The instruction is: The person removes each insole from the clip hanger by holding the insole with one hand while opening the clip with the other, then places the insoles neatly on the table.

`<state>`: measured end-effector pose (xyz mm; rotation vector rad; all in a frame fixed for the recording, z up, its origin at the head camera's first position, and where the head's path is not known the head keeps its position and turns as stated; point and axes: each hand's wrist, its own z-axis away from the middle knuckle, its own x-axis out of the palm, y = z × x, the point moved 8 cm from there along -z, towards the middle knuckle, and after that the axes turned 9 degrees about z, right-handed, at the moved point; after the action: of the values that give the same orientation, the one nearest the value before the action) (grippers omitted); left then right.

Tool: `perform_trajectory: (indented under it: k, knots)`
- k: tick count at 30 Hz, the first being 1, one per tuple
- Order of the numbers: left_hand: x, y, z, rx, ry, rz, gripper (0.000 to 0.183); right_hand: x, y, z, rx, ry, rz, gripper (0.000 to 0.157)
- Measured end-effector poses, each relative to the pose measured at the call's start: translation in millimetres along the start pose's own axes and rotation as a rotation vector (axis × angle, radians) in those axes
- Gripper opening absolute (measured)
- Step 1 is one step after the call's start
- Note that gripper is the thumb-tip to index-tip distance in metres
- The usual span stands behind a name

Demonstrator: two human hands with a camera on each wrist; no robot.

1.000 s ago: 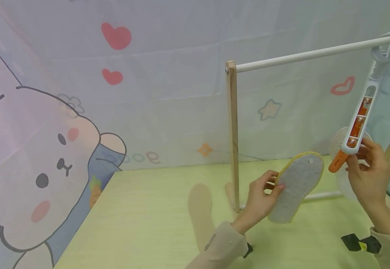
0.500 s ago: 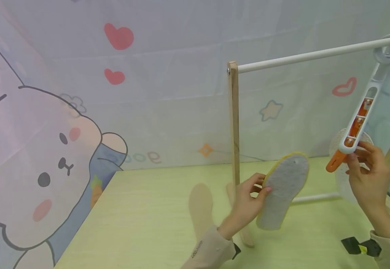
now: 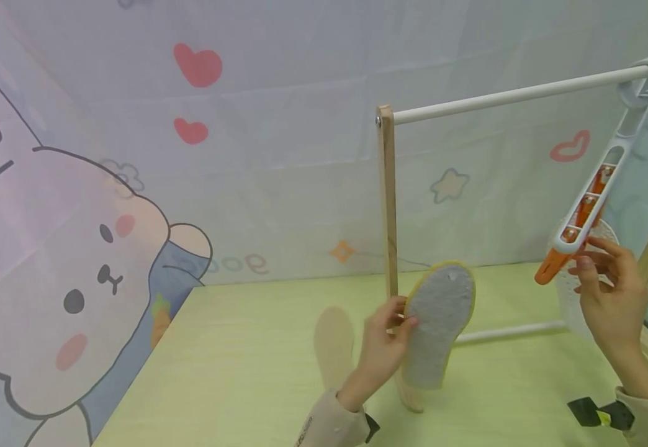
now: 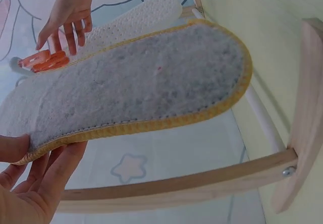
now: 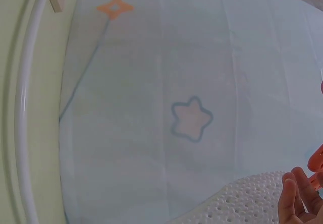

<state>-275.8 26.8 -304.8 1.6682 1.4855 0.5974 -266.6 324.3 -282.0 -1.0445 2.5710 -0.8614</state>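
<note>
- One gray insole (image 3: 438, 326) is hanging in the air above the table (image 3: 234, 360), its toe end tilting up, in front of the rack's wooden post (image 3: 388, 198).
- The left hand (image 3: 380, 338) is pinching it by one long edge, thumb lying on the gray felt face, fingers supporting from behind.
- It is probably weighing very little and behaving as a soft, springy sheet; the felt is likely giving good friction. The yellow bound edge is offering the firmest hold, and a narrow pinch is perhaps letting the free ends droop or swing.
- The right hand (image 3: 617, 288) is hovering with loose fingers beside the orange clips (image 3: 551, 267) on the white hanger (image 3: 624, 140); whether a fingertip is touching one cannot be told.
- A white insole (image 3: 572, 304) is hanging behind, its upper part hiding behind hanger and fingers.
- The left sleeve is covering part of the tan insole (image 3: 333, 338).
- The right wrist view is cutting off most of its hand and clips.
</note>
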Motion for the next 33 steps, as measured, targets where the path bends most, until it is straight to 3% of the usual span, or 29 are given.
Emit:
perform_trajectory:
  k: [3, 6, 19, 33]
  knots:
    - [-5.2, -15.9, 1.3, 0.001, 0.008, 0.008, 0.017, 0.1, 2, 0, -0.003, -0.006, -0.022, 0.031]
    - [-12.3, -21.8, 1.9, 0.003, 0.018, 0.016, 0.018, -0.1, 3, 0, -0.008, -0.009, -0.028, 0.031]
    - [-72.7, -22.5, 1.4, -0.06, 0.182, 0.057, 0.018, -0.8, -3, 0, -0.037, -0.01, -0.017, 0.029]
    - [-110.8, -29.9, 0.3, -0.105, 0.251, 0.112, 0.02, 0.8, 1, 1, -0.012, -0.011, -0.038, 0.029]
